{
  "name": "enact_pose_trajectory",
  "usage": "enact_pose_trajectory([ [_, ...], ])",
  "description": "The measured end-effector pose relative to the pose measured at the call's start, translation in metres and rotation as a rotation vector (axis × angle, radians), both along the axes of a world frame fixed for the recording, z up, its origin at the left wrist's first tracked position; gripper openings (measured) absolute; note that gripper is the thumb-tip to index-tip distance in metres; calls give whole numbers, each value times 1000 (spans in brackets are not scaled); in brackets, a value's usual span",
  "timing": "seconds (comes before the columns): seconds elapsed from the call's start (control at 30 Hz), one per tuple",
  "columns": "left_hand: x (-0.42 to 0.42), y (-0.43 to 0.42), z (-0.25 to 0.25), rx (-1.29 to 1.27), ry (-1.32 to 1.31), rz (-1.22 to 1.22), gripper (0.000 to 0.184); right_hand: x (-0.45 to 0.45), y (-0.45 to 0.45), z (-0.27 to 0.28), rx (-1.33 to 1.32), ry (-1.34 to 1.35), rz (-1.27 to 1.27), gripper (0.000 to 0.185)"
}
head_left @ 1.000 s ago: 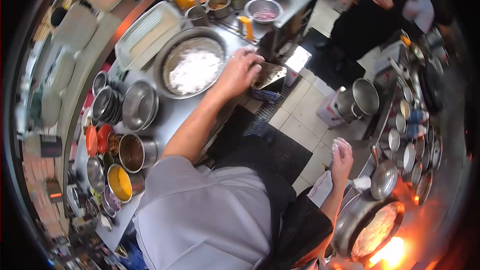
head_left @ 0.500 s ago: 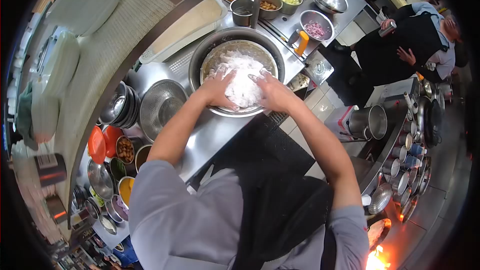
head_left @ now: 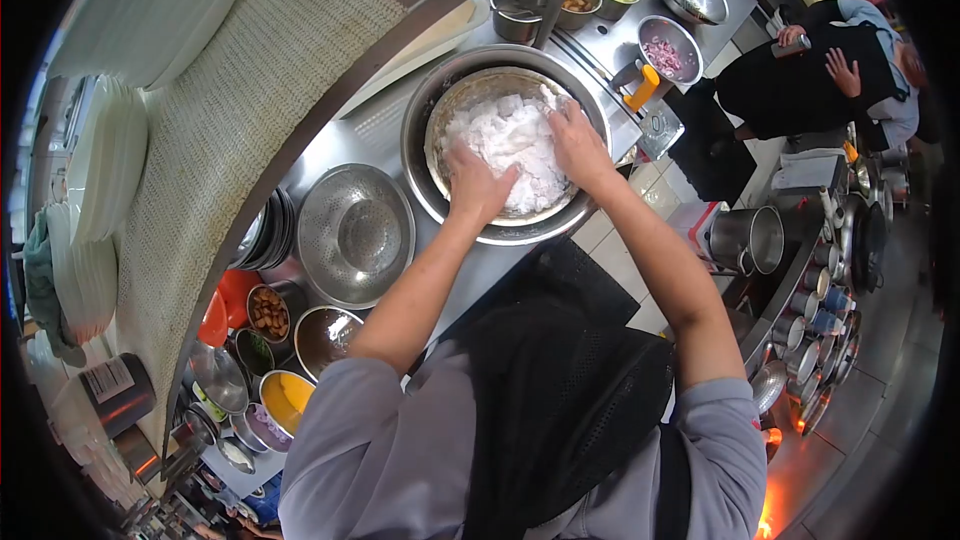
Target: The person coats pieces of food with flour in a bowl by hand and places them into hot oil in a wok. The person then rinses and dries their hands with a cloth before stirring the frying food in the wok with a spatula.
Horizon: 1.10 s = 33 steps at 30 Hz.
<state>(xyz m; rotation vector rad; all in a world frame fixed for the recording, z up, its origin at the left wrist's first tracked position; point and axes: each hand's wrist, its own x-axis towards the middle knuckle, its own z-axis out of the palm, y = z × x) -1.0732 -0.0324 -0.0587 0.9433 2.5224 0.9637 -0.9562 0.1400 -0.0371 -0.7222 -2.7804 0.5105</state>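
Observation:
White powder with chunky, powder-coated pieces point(head_left: 515, 155) fills a round inner pan point(head_left: 437, 130) that sits inside a large steel bowl point(head_left: 413, 165). What the coated pieces are does not show. At the left of the heap, my left hand point(head_left: 480, 185) rests open, fingers apart and partly sunk in the powder. My right hand point(head_left: 580, 148) is at the right side of the heap, its fingers curled inward. Something white shows at those fingertips, and I cannot make out whether it is a coated piece or a powdered finger.
A perforated colander point(head_left: 312, 240) stands left of the bowl. An orange-handled tool point(head_left: 643, 87) and a bowl of chopped purple onion point(head_left: 670, 48) lie to the right. Steel containers point(head_left: 518, 10) stand behind. A shelf edge point(head_left: 290, 130) overhangs the left. A co-worker point(head_left: 815, 75) stands at the right.
My right hand has moved up along the heap and its fingers have curled. The left hand has shifted inward over the powder. The view has shifted, so the bowl appears farther right.

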Motion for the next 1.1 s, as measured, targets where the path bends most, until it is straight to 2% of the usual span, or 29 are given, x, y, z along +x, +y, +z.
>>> enact_pose_trajectory([
  [0.03,-2,3,-6,-76,-41,66,103,-2,-7,0,-76,41,-94,43],
  [0.1,-13,4,-22,145,-512,241,103,0,-19,-4,-169,211,-236,37],
  [0.17,-27,10,-39,282,-898,375,103,-4,-23,-11,-252,185,-328,36],
  [0.2,-32,13,-38,335,-996,381,86,-5,-26,-10,-299,167,-374,36],
  [0.23,-35,16,-37,389,-1096,388,70,-7,-21,-9,-370,157,-394,49],
  [0.27,-36,15,-36,424,-1233,362,58,-9,-17,-7,-450,133,-433,53],
  [0.3,-33,15,-12,449,-1368,340,50,-12,-14,4,-531,110,-473,58],
  [0.33,-35,15,-16,454,-1412,316,52,-16,-10,9,-611,85,-512,62],
  [0.37,-41,18,-23,462,-1456,290,53,-19,-1,-6,-628,74,-525,73],
  [0.4,-45,20,-26,473,-1498,261,55,-23,5,-19,-704,75,-502,74],
  [0.47,-44,22,-13,444,-1512,263,57,-30,14,-35,-849,81,-451,77],
  [0.57,-47,25,-16,396,-1551,234,61,-38,16,-18,-1203,69,-462,73],
  [0.67,-46,30,-8,384,-1482,172,68,-40,11,5,-1378,149,-370,72],
  [0.77,-49,32,-15,299,-1443,102,73,-55,32,-46,-1417,-36,-352,66],
  [0.87,-54,30,-11,246,-1470,58,75,-59,32,-34,-1397,-79,-253,65],
  [1.0,-51,17,12,323,-1341,15,91,-44,37,-13,-1262,-79,-111,83],
  [1.07,-46,10,19,243,-1192,5,98,-22,41,-10,-1169,-6,46,95],
  [1.1,-43,8,19,202,-1116,-2,103,-15,33,19,-1027,-72,49,103],
])
